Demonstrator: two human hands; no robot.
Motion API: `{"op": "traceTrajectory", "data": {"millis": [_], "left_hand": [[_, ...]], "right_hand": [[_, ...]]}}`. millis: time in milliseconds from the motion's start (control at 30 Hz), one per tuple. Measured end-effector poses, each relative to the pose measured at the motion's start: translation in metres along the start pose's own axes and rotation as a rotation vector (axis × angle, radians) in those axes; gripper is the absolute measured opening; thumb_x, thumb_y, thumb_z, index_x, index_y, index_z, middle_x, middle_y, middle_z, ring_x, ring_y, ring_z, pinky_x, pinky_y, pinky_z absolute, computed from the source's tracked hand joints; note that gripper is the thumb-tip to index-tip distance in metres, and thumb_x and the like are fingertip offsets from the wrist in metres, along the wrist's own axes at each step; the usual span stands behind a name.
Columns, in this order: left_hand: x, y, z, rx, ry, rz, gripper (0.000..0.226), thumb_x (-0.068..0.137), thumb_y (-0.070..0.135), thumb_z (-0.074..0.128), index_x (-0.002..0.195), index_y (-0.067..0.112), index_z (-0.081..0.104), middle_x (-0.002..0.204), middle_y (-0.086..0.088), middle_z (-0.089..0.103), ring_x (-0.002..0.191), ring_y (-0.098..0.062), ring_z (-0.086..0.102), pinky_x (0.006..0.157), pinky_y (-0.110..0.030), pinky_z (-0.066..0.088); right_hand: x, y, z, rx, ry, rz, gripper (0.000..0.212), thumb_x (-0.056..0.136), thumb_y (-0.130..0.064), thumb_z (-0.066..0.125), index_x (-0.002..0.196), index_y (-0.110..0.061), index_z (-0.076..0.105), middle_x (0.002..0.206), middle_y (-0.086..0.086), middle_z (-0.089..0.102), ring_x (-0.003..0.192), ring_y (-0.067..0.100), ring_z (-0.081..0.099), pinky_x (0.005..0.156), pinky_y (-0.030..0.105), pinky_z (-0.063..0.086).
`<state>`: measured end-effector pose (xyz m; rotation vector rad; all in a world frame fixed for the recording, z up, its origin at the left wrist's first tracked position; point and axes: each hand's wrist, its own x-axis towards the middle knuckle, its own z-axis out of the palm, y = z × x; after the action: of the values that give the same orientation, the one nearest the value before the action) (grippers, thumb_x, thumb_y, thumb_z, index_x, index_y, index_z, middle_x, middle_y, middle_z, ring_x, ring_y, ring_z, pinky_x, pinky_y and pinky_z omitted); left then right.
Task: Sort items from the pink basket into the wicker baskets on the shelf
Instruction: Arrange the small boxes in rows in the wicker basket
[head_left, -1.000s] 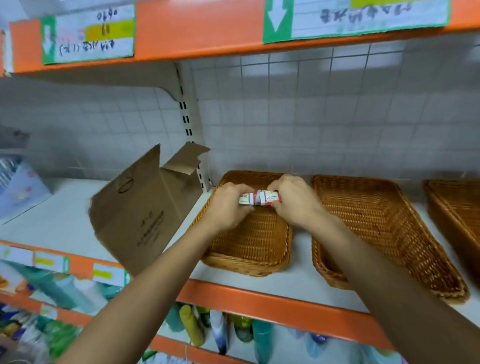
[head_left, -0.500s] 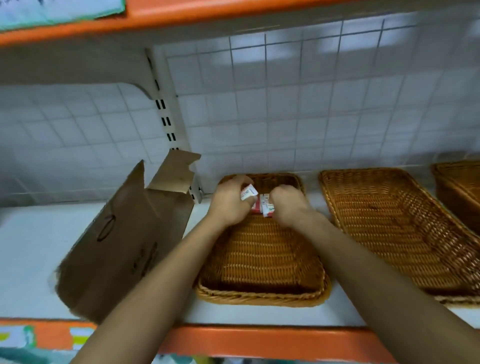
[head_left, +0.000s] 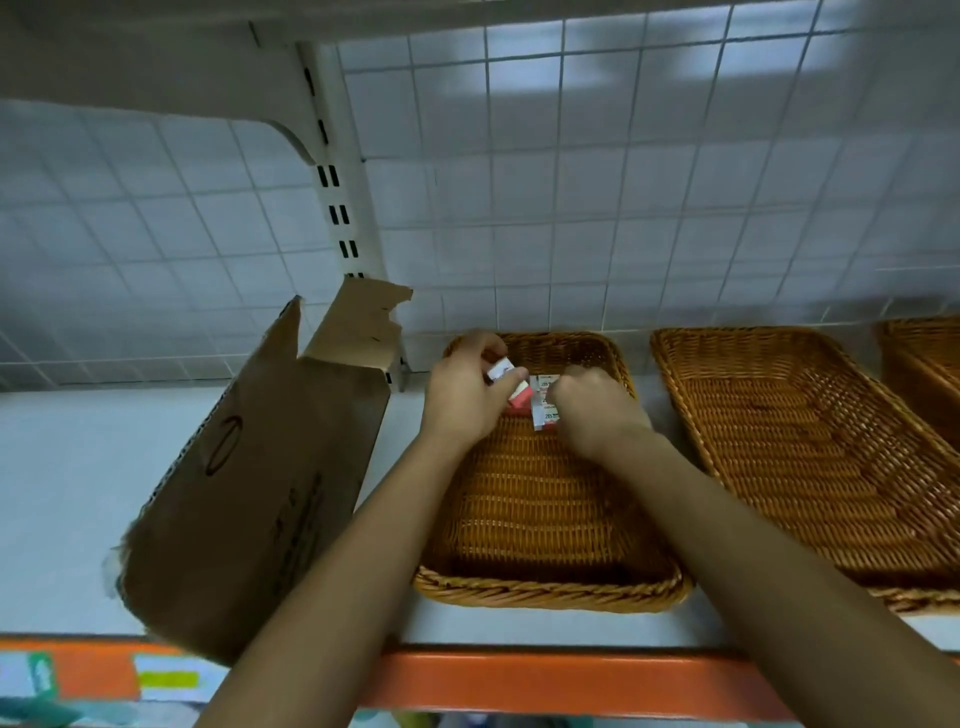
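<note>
a: location of the task items?
b: logged at the far end of the left wicker basket (head_left: 545, 597): a small cluster of red-and-white packets (head_left: 544, 401), printed "2b", held between both hands. resting on the weave or just above it, cannot tell.

a: state of the left hand?
b: left hand (head_left: 465, 397) clamped, with fingers and thumb curled round one white packet (head_left: 500, 371). packet tilted, raised at the left of the cluster and touching it.

a: state of the right hand?
b: right hand (head_left: 595, 413) bunched over the right side of the cluster, back of the hand toward the camera. fingers curled down onto the packets, fingertips hidden.

a: other baskets?
b: second wicker basket (head_left: 810, 457) just right of the first, bare weave showing. corner of a third wicker basket (head_left: 924, 353) at the far right border.

a: remainder of the shelf?
b: torn cardboard box (head_left: 260, 483) lying on its side, left of the first basket, with its near corner overhanging the orange shelf edge (head_left: 571, 675). white shelf (head_left: 62, 493) under all of it. slotted upright (head_left: 337, 208) and tiled wall (head_left: 623, 208) behind. paper label (head_left: 166, 678) on the orange edge, near left, too blurred to read.
</note>
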<state>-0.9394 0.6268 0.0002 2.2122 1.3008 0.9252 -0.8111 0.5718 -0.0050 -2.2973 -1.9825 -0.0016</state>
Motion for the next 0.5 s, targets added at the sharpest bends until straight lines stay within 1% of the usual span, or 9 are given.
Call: {"op": "traceTrajectory", "data": {"millis": [33,100,200,267,300,367,433,500], "left_hand": [[-0.0002,-0.0003,-0.0006,0.010,0.003,0.033,0.026,0.090,0.026,0.062,0.112,0.013,0.062,0.108,-0.002,0.066,0.101,-0.017,0.058,0.074,-0.020,0.037],[0.0001,-0.0019,-0.0004,0.056,-0.003,0.089,0.023,0.092,0.020,0.058,0.111,0.011,0.068,0.112,-0.003,0.067,0.106,-0.018,0.057,0.077,-0.016,0.032],[0.0020,-0.0055,0.0027,0.142,-0.047,0.097,0.021,0.089,0.016,0.058,0.107,0.012,0.069,0.109,-0.005,0.066,0.108,-0.021,0.055,0.075,-0.020,0.030],[0.0009,-0.0060,0.0045,0.209,-0.126,0.097,0.023,0.084,0.015,0.059,0.106,0.013,0.067,0.109,-0.008,0.062,0.111,-0.022,0.049,0.073,-0.021,0.029],[0.0001,-0.0061,0.0050,0.242,-0.164,0.108,0.024,0.083,0.015,0.059,0.106,0.014,0.066,0.111,-0.009,0.060,0.112,-0.023,0.048,0.073,-0.022,0.031],[-0.0029,-0.0053,0.0053,0.291,-0.213,0.122,0.030,0.082,0.014,0.060,0.112,0.015,0.064,0.117,-0.010,0.054,0.110,-0.025,0.048,0.079,-0.027,0.038],[-0.0056,-0.0038,0.0057,0.344,-0.226,0.118,0.034,0.084,0.016,0.061,0.118,0.015,0.061,0.119,-0.010,0.049,0.106,-0.027,0.052,0.084,-0.032,0.043],[-0.0070,-0.0028,0.0063,0.419,-0.225,0.135,0.037,0.085,0.021,0.063,0.121,0.016,0.060,0.119,-0.008,0.050,0.105,-0.027,0.054,0.086,-0.034,0.044]], "right_hand": [[0.0003,-0.0004,0.0008,-0.006,0.002,0.001,0.028,0.091,-0.014,0.054,0.118,-0.007,0.057,0.117,0.011,0.053,0.110,0.027,0.048,0.088,0.035,0.046],[-0.0001,-0.0007,0.0019,-0.013,0.002,0.002,0.029,0.091,-0.013,0.055,0.120,-0.007,0.056,0.117,0.011,0.053,0.110,0.027,0.049,0.088,0.036,0.047],[-0.0009,-0.0009,0.0025,-0.010,0.005,0.005,0.028,0.092,-0.010,0.053,0.119,-0.007,0.055,0.116,0.011,0.053,0.109,0.027,0.050,0.087,0.036,0.047],[-0.0012,-0.0013,0.0023,-0.007,0.008,0.008,0.028,0.091,-0.008,0.052,0.120,-0.008,0.054,0.116,0.011,0.052,0.109,0.028,0.051,0.087,0.036,0.047],[-0.0014,-0.0015,0.0022,-0.007,0.007,0.010,0.029,0.092,-0.008,0.052,0.121,-0.008,0.053,0.117,0.012,0.052,0.109,0.028,0.051,0.087,0.036,0.047],[-0.0016,-0.0018,0.0021,-0.004,0.001,0.013,0.030,0.092,-0.010,0.053,0.122,-0.008,0.053,0.118,0.012,0.052,0.109,0.028,0.052,0.086,0.035,0.047],[-0.0021,-0.0020,0.0017,0.002,0.003,0.020,0.029,0.092,-0.012,0.054,0.121,-0.009,0.054,0.118,0.013,0.052,0.108,0.030,0.055,0.084,0.036,0.049],[-0.0029,-0.0023,0.0008,0.016,-0.001,0.028,0.031,0.092,-0.015,0.056,0.122,-0.009,0.053,0.119,0.013,0.051,0.107,0.031,0.056,0.084,0.037,0.049]]}}
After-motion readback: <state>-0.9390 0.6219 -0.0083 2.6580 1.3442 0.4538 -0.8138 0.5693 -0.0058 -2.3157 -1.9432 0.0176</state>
